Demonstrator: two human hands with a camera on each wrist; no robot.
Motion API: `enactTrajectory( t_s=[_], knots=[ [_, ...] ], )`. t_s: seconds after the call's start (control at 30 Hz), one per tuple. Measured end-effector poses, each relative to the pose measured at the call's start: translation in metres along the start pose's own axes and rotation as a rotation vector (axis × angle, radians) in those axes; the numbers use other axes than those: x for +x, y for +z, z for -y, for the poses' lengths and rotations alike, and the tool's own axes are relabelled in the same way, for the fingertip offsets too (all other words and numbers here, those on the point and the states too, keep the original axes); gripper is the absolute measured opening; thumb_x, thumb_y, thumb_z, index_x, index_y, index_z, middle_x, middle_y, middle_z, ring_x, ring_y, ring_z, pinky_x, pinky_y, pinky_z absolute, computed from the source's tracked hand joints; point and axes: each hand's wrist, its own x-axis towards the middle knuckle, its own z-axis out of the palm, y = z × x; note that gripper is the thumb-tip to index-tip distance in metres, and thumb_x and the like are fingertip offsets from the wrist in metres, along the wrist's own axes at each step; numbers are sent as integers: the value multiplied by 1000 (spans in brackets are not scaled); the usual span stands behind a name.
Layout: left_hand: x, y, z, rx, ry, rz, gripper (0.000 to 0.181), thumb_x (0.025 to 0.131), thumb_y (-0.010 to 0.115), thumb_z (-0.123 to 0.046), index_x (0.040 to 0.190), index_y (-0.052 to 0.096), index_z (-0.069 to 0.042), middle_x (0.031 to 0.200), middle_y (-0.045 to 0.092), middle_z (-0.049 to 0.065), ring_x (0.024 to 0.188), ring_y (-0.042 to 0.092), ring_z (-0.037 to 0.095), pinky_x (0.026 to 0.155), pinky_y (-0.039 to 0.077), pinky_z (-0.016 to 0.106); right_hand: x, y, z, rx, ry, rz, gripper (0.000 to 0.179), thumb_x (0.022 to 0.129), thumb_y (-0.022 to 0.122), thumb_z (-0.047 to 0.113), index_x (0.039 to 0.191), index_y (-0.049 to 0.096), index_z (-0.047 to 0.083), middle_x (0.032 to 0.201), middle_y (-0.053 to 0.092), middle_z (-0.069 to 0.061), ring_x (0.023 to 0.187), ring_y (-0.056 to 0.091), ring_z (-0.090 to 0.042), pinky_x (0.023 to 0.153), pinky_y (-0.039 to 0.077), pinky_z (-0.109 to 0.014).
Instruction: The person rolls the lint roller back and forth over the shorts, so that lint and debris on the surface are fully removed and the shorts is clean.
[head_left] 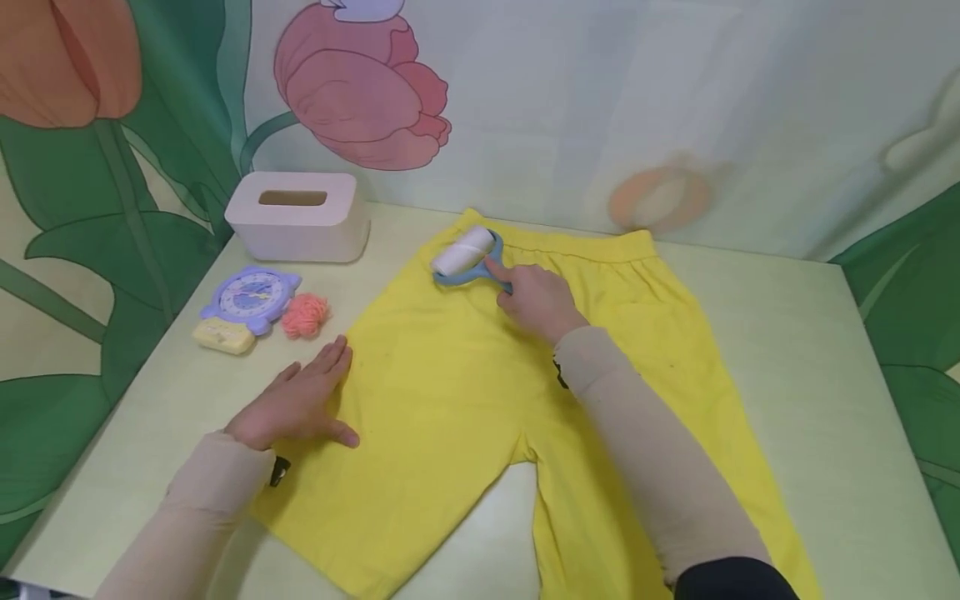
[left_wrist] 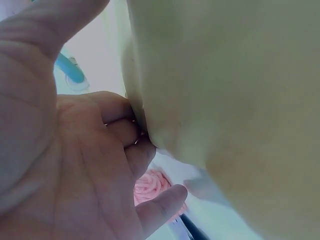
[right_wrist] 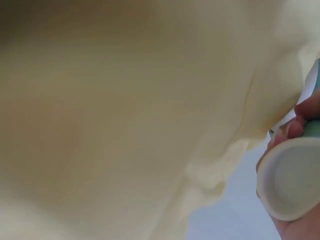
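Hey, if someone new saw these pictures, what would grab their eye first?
Probably the bright yellow pants, spread over the middle of the pale table. Next might be the white roller near the waistband, its blue handle held by the right hand. The big pink flower on the curtain behind also stands out.

Clear head view, murky wrists

The head view is bright and softly lit, with faint shadow beside the left sleeve [head_left: 183, 508]. Both wrist views mute the yellow trousers [head_left: 427, 375] to dull beige; the right blurs them, darkening at upper left, while the left's background washes nearly white.
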Motion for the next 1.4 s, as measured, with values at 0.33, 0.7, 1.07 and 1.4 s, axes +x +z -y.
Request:
enactTrajectory(
  t_s=[0.33,0.7,1.07,1.4],
  knots=[
    [2,1,-1,18,-9,3,128,66,81,-57,152,11,7,160,0,23,146,5,39,111,7,66,-13,-11,-24,14,27,70,62,91,52,16,147,36,38,46,38,1,39,24,-12,38,22,-24],
    [3,2,-4,31,-8,7,129,65,81,-58,152,12,7,160,1,24,146,5,40,111,6,66,-35,-22,-44,0,-4,77,61,91,55,17,147,39,36,46,40,1,39,27,-12,39,23,-25],
    [1,-1,-4,41,2,3,129,66,82,-57,151,12,9,159,2,25,146,5,41,111,5,66,-69,-38,-72,-52,12,75,58,91,60,21,145,43,35,45,33,4,40,24,-10,40,22,-24],
    [0,-1,-6,15,11,11,129,66,81,-57,151,11,9,159,0,26,146,4,42,111,7,65,-110,-42,-103,-57,32,32,58,90,64,22,143,46,35,44,34,5,41,23,-10,41,26,-26]
  ],
)
